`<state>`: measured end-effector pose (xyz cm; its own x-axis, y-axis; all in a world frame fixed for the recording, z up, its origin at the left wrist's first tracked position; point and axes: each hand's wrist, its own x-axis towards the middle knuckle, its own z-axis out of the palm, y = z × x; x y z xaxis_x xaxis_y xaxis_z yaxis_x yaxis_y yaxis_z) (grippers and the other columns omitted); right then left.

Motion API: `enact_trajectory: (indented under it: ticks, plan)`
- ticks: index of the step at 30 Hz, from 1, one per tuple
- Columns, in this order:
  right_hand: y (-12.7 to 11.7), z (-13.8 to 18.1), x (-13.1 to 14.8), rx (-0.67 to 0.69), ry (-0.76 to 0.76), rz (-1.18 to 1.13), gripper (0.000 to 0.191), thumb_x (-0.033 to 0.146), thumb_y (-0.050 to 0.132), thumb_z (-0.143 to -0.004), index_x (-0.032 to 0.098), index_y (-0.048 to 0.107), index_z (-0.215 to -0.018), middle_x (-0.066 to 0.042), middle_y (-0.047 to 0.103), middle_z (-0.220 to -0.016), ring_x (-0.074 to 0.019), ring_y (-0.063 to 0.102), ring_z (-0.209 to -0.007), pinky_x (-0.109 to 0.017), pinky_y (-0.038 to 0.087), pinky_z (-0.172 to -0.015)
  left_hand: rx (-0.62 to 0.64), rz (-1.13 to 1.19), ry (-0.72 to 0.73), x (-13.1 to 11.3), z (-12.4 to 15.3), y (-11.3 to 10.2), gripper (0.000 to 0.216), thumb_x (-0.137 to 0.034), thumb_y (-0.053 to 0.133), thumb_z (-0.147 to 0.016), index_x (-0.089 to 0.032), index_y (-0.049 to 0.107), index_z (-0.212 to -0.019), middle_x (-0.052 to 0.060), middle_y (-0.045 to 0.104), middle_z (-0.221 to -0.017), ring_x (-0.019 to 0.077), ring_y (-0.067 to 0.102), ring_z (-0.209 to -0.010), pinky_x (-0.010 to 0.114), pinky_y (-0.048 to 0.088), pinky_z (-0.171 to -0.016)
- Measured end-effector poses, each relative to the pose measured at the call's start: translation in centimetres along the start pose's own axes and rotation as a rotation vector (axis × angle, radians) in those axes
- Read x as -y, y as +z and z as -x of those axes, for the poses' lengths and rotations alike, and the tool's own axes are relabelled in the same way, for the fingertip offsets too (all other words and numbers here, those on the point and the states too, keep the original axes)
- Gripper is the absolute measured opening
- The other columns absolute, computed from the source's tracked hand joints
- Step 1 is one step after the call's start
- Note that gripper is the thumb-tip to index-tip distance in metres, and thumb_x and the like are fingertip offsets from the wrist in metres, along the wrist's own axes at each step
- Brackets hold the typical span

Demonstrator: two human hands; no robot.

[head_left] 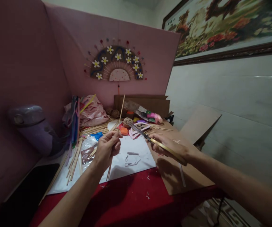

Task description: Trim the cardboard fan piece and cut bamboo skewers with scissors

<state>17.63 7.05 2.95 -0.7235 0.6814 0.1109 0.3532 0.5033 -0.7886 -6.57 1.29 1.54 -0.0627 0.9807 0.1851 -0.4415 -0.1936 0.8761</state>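
Observation:
My left hand point(107, 148) is closed around a thin bamboo stick point(121, 110) that stands nearly upright, its top leaning slightly right. My right hand point(167, 146) grips a utility knife with a yellow handle point(166, 149); its dark blade point(138, 130) points up and left toward the stick, and stops short of it. Both hands hover above a white sheet point(136, 148) and a brown cardboard piece point(173, 176) on the red table point(136, 195).
Loose bamboo sticks point(74, 160) lie at the left with plastic bags point(87, 151). A twine ball point(127, 121), coloured scraps and a cardboard box point(150, 104) sit behind. A purple appliance point(31, 126) stands left. A decorated fan point(117, 64) hangs on the pink partition.

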Motion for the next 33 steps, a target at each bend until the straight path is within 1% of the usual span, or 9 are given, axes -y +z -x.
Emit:
enact_trajectory:
  ticks: [2,6,10,14,16,20,23,27,33]
  plan:
    - [0.8,0.0,0.6,-0.002,-0.036,0.047,0.043,0.057,0.052,-0.079,0.016,0.052,-0.092,-0.002,0.051,-0.072,-0.0113,0.043,-0.061,-0.023,0.035,-0.053,0.007,-0.015,-0.021,0.0,0.0,0.0,0.023,-0.034,0.066,-0.072,-0.015,0.055,-0.071,-0.008,0.037,-0.041,0.001,0.02,-0.033,0.013,0.011,-0.033]
    - [1.7,-0.8,1.8,-0.015,-0.093,0.113,0.053,0.067,0.052,-0.073,0.015,0.053,-0.088,-0.002,0.05,-0.076,-0.0129,0.042,-0.066,-0.024,0.034,-0.056,0.032,-0.049,-0.059,-0.1,0.1,-0.1,0.021,-0.032,0.065,-0.073,-0.014,0.056,-0.07,-0.008,0.036,-0.04,0.001,0.019,-0.032,0.013,0.01,-0.033]
    - [2.1,-1.6,2.1,0.021,-0.107,0.061,0.055,0.067,0.05,-0.074,0.015,0.051,-0.091,0.0,0.048,-0.072,-0.0112,0.04,-0.062,-0.023,0.033,-0.054,0.04,-0.087,-0.056,-0.2,0.2,-0.1,0.019,-0.031,0.062,-0.073,-0.014,0.057,-0.067,-0.008,0.033,-0.036,0.0017,0.018,-0.031,0.014,0.009,-0.032]
    - [2.3,-2.3,2.1,0.024,-0.137,0.087,0.051,0.064,0.052,-0.075,0.015,0.052,-0.09,0.0,0.048,-0.073,-0.0105,0.04,-0.062,-0.022,0.033,-0.054,0.04,-0.112,-0.067,-0.2,0.2,-0.1,0.014,-0.027,0.06,-0.072,-0.014,0.057,-0.067,-0.008,0.034,-0.036,0.0019,0.018,-0.03,0.015,0.009,-0.032]
    - [2.4,-2.5,2.2,0.029,-0.134,0.081,0.052,0.065,0.053,-0.074,0.015,0.052,-0.09,0.0,0.048,-0.073,-0.0104,0.04,-0.061,-0.022,0.033,-0.054,0.04,-0.121,-0.068,-0.1,0.2,-0.1,0.012,-0.025,0.06,-0.072,-0.014,0.057,-0.067,-0.008,0.034,-0.037,0.002,0.018,-0.031,0.015,0.009,-0.032]
    - [2.5,-2.8,2.6,0.052,-0.072,0.031,0.062,0.072,0.052,-0.068,0.014,0.051,-0.091,0.001,0.047,-0.069,-0.0099,0.04,-0.058,-0.022,0.033,-0.052,0.04,-0.143,-0.057,-0.1,0.2,-0.3,0.011,-0.024,0.058,-0.072,-0.014,0.058,-0.066,-0.008,0.034,-0.037,0.0023,0.018,-0.031,0.015,0.009,-0.032]
    - [2.5,-2.9,2.8,0.058,-0.065,0.015,0.067,0.076,0.051,-0.065,0.014,0.051,-0.091,0.001,0.048,-0.07,-0.0104,0.041,-0.06,-0.023,0.034,-0.053,0.028,-0.155,-0.063,-0.1,0.2,-0.2,0.012,-0.024,0.058,-0.071,-0.014,0.058,-0.065,-0.008,0.034,-0.036,0.0021,0.018,-0.031,0.015,0.009,-0.032]
    - [2.4,-2.9,2.9,0.069,-0.074,0.012,0.066,0.076,0.05,-0.065,0.015,0.052,-0.09,0.0,0.048,-0.072,-0.0114,0.042,-0.062,-0.024,0.035,-0.055,0.016,-0.162,-0.083,-0.3,0.2,-0.2,0.013,-0.025,0.059,-0.07,-0.014,0.058,-0.064,-0.007,0.034,-0.036,0.0021,0.018,-0.031,0.014,0.008,-0.032]
    - [2.2,-2.8,3.1,0.066,-0.136,0.11,0.056,0.071,0.047,-0.072,0.016,0.056,-0.08,-0.001,0.046,-0.071,-0.0122,0.04,-0.063,-0.023,0.032,-0.053,0.047,-0.18,-0.112,-0.5,0.1,-0.6,0.015,-0.026,0.059,-0.072,-0.014,0.058,-0.064,-0.008,0.03,-0.037,0.002,0.016,-0.032,0.014,0.008,-0.032]
